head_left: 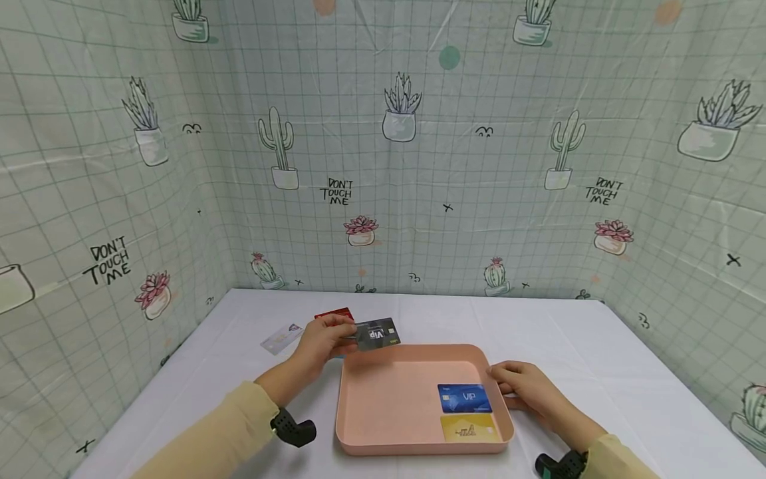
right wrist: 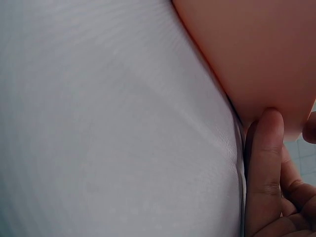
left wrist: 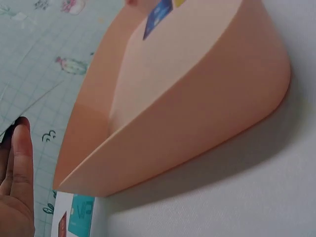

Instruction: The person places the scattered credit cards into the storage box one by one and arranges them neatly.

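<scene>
A black VIP card (head_left: 378,334) is pinched by my left hand (head_left: 323,342) above the far left corner of the pink tray (head_left: 389,399). Seen from the left wrist, the left hand (left wrist: 17,173) holds the card almost edge-on. Inside the tray, a blue VIP card (head_left: 464,398) lies just beyond a yellow card (head_left: 469,428), both at the right side. My right hand (head_left: 526,386) grips the tray's right wall near its far corner. In the right wrist view the right thumb (right wrist: 266,168) presses the outside of that wall.
Left of the tray a pale grey card (head_left: 281,338) lies on the white table (head_left: 574,346). A red card (head_left: 334,313) is partly hidden behind the left hand. Close to the tray's far left corner lies a teal card (left wrist: 81,215). Patterned cloth (head_left: 443,166) encloses the table.
</scene>
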Demonstrator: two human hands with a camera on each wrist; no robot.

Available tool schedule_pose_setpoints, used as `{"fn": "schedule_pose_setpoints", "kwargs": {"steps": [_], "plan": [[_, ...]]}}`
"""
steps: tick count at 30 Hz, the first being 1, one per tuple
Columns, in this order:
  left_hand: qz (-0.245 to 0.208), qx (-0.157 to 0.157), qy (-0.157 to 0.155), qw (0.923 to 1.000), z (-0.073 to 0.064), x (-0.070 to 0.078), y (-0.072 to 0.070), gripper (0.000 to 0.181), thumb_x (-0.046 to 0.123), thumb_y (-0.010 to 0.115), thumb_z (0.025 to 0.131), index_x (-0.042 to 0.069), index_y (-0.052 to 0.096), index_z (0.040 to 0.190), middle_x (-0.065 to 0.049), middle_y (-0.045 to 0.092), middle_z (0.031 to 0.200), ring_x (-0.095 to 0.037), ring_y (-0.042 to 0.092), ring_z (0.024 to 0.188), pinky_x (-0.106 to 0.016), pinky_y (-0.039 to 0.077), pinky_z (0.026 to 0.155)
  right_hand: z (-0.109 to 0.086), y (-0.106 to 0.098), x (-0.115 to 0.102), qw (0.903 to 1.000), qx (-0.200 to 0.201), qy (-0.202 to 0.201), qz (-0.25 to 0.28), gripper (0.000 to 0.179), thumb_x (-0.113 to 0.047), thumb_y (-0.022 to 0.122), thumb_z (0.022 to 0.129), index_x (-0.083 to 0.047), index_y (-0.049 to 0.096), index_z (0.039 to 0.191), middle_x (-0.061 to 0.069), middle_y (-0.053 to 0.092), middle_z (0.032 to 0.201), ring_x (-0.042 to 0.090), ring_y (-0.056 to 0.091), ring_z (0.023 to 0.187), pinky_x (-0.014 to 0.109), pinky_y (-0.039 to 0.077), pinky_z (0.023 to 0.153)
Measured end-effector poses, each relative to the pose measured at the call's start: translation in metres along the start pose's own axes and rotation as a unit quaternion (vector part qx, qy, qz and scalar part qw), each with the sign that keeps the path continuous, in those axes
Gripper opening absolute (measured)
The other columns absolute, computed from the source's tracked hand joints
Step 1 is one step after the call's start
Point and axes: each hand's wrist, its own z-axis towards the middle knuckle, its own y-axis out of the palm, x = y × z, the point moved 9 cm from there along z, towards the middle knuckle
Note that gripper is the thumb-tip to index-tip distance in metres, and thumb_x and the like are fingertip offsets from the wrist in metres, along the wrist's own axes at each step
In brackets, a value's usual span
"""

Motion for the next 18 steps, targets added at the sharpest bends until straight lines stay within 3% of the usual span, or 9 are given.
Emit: {"fn": "schedule_pose_setpoints", "kwargs": {"steps": [10, 18], "plan": [[0.007, -0.037, -0.018, 0.9991, -0.005, -0.01, 0.019, 0.009, -0.001, 0.067, 0.095, -0.003, 0.063, 0.102, -0.006, 0.071, 0.082, -0.011, 0.071, 0.068, -0.027, 0.062, 0.067, 0.0, 0.0, 0.001, 1.0, 0.002, 0.003, 0.0, 0.055, -0.031, 0.059, 0.104, 0.012, 0.053, 0.137, 0.014, 0.07, 0.11, 0.016, 0.067, 0.091, 0.033, 0.062, 0.076], [0.015, -0.073, -0.031, 0.9967, -0.009, -0.016, 0.034, 0.014, -0.002, 0.063, 0.099, -0.006, 0.056, 0.11, -0.023, 0.076, 0.106, -0.023, 0.079, 0.083, -0.028, 0.063, 0.072, -0.001, 0.001, 0.0, 1.0, 0.0, 0.001, 0.001, 0.055, -0.031, 0.059, 0.104, 0.012, 0.054, 0.136, 0.014, 0.071, 0.11, 0.016, 0.068, 0.092, 0.033, 0.062, 0.077]]}}
